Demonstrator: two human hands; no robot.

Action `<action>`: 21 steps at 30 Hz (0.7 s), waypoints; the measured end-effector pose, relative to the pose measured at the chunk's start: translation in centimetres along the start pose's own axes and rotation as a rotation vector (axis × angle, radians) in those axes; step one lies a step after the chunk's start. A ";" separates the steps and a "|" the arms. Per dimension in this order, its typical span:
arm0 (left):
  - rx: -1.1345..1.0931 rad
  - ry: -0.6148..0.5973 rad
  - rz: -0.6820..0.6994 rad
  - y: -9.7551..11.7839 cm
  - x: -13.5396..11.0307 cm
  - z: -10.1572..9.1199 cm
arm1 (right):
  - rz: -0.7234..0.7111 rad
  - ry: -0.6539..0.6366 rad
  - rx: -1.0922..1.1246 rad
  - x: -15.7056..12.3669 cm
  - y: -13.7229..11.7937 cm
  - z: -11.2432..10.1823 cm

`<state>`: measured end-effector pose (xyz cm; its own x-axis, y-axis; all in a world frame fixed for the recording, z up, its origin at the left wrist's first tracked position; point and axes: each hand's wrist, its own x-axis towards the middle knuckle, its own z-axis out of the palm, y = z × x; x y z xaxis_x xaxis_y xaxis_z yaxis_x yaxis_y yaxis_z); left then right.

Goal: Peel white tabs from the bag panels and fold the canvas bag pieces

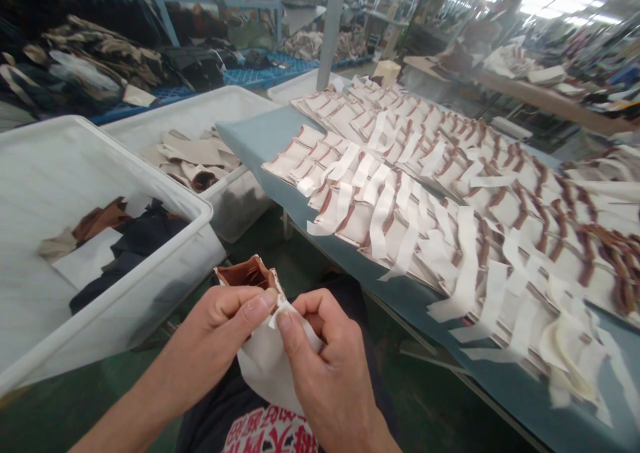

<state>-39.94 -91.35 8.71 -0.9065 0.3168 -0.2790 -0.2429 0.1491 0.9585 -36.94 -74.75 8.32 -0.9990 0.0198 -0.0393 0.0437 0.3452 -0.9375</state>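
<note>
Between my two hands is a white fabric pouch (pixel 267 359) with a brown lining (pixel 247 273), held above my lap. My left hand (pixel 227 323) pinches its upper edge between thumb and fingers. Close beside it, my right hand (pixel 325 346) grips the same edge, its thumb pressed on the white cloth. The fingertips nearly meet at the seam. The far end of the pouch gapes and shows the brown inside. My fingers hide part of the edge between them.
Rows of similar white pieces with brown edges (pixel 350 223) and loose white strips (pixel 467 266) cover a blue-grey table (pixel 250 129) at right. On the left stand white plastic bins (pixel 200 206) with fabric pieces inside. A grey post (pixel 333 33) rises behind the table.
</note>
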 end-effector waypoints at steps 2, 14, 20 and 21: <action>0.004 0.017 -0.006 -0.1 0.0 0.1 | -0.002 -0.004 -0.003 0.0 0.0 0.1; -0.023 0.049 -0.057 -0.8 0.5 0.7 | -0.037 -0.005 0.103 0.4 0.9 -0.2; -0.029 0.080 -0.060 -0.7 0.7 1.0 | 0.013 -0.028 0.103 0.4 1.1 -0.3; -0.024 0.082 -0.065 -0.7 0.7 1.0 | 0.022 -0.023 0.099 0.4 1.1 -0.3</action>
<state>-40.04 -90.24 7.80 -0.9134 0.2297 -0.3361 -0.3097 0.1438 0.9399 -37.29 -74.08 7.35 -0.9977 0.0045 -0.0672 0.0661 0.2508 -0.9658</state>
